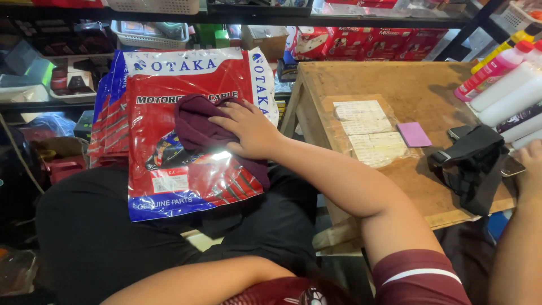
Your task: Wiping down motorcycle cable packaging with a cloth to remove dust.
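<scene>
My right hand (251, 133) lies palm down on a dark maroon cloth (195, 121) and presses it against the top of a stack of red and blue plastic packages (186, 186). The stack leans on my lap, against my black trousers (90, 237). My right arm reaches across from a maroon sleeve at the lower right. My left forearm (186, 279) runs along the bottom edge, and its hand is out of frame.
A wooden table (395, 79) at the right holds taped paper notes (367, 130), a pink pad (414, 134), a black strap bundle (471, 164), a phone (511, 166) and several bottles (508, 85). Another bare arm (519, 237) rises along the right edge. Shelves of boxes (367, 42) stand behind.
</scene>
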